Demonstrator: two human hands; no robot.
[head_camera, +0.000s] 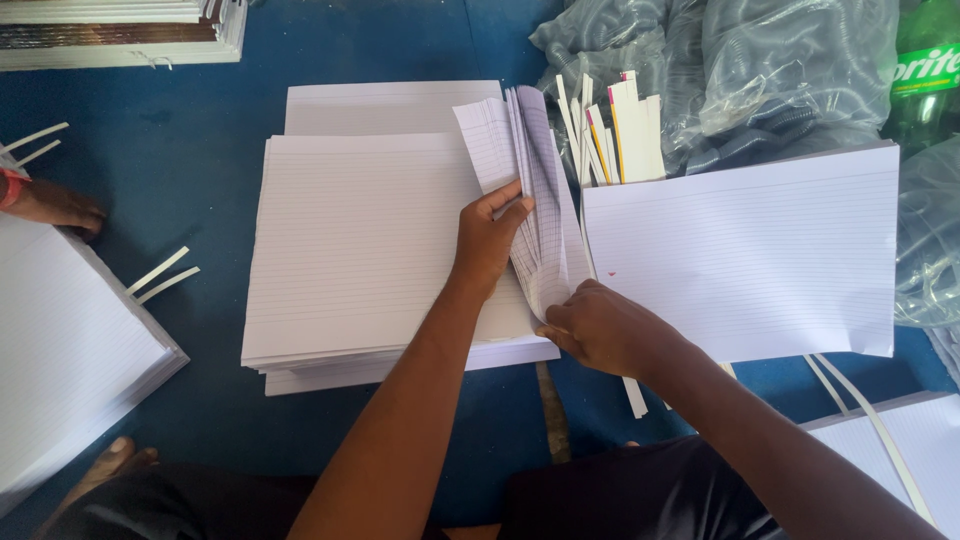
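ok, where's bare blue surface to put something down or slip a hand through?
Widest bare patch: dark blue surface between the big lined white paper stack and the left-edge paper pile, with two white strips on it. Another runs below that stack. Crowded: the left hand and right hand fan sheets against the right stack; clear plastic bags fill the top right.

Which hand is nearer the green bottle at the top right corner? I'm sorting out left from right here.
Right. The right hand pinches the fanned sheets' lower edge, closer to the green bottle; the left hand grips them farther left.
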